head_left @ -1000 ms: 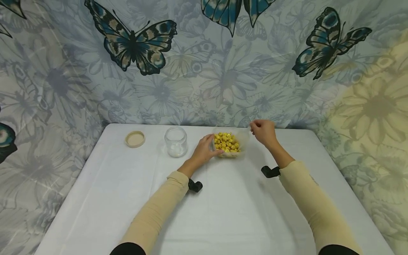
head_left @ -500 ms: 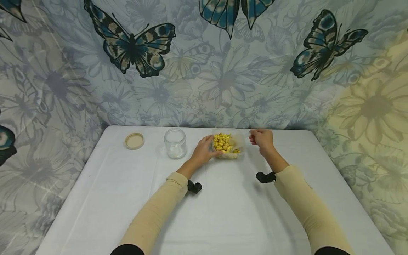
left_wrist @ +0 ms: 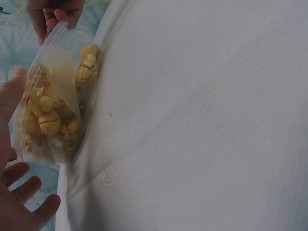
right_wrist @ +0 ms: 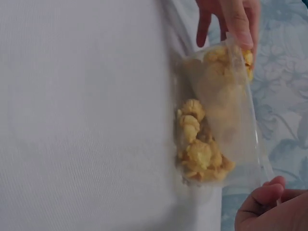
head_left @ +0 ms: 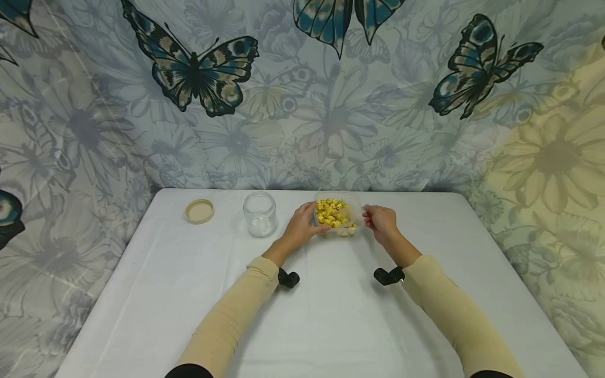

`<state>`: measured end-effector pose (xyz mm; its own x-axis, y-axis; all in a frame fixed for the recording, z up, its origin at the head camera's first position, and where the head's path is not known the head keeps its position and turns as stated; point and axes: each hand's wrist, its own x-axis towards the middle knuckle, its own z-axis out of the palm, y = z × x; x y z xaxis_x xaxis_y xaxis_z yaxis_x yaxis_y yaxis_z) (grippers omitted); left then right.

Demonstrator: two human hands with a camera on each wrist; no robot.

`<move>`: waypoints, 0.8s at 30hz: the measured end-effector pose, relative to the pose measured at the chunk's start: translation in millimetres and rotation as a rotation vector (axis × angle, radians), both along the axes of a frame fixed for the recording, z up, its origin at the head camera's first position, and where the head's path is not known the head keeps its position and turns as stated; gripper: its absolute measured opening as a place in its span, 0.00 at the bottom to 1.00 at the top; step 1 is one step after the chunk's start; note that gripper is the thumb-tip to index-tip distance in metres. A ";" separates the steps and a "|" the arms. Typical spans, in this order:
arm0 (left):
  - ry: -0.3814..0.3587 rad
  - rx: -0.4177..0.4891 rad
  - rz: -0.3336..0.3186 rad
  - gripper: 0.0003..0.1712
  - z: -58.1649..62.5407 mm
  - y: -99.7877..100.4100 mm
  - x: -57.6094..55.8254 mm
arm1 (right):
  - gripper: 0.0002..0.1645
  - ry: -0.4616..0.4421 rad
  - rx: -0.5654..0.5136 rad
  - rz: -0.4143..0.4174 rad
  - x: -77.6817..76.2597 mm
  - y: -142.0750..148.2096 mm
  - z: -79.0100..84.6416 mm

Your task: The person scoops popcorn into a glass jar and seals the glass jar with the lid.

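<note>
A clear plastic container (head_left: 352, 231) of yellow popcorn (head_left: 331, 212) stands near the table's back edge. My left hand (head_left: 300, 223) holds its left side, thumb at the near corner and fingers round the far side. In the right wrist view its thumb presses the rim. My right hand (head_left: 382, 220), at the container's right side, pinches the thin end of a frosted translucent scoop-like piece (right_wrist: 224, 115). That piece slants down into the container among the popcorn, and its lower edge is hidden. In the left wrist view, popcorn (left_wrist: 48, 108) shows on both sides of it.
Left of the container stands a clear glass jar (head_left: 260, 214) without a lid. A round beige lid (head_left: 199, 211) lies farther left on the white-covered table (head_left: 312, 315). Behind the table's back edge hangs a butterfly-printed cloth (head_left: 340, 126).
My right hand has come down and left toward the container, pushing the frosted piece into the popcorn, which has shifted left. My left hand has stayed on the container.
</note>
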<state>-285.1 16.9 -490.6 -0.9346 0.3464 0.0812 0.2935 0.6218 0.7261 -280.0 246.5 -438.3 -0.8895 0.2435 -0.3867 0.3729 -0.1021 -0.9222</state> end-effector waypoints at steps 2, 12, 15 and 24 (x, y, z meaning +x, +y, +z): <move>0.000 -0.002 0.005 0.53 0.4 0.1 -0.2 | 0.24 0.001 -0.043 -0.052 -0.5 -0.9 -0.1; 0.004 -0.014 -0.003 0.53 1.6 -0.5 1.7 | 0.21 0.045 0.058 -0.003 0.4 8.5 2.6; 0.008 -0.036 0.001 0.54 1.5 -0.5 1.7 | 0.23 0.047 0.091 0.057 3.1 9.9 3.2; 0.028 -0.046 -0.004 0.54 3.1 -1.1 1.2 | 0.23 0.123 0.229 0.152 4.5 19.1 5.5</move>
<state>-283.9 15.8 -487.5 -0.9309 0.3538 0.0907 0.3154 0.6534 0.6882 -275.6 265.6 -432.8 -0.9592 0.1722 -0.2243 0.2522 0.1623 -0.9540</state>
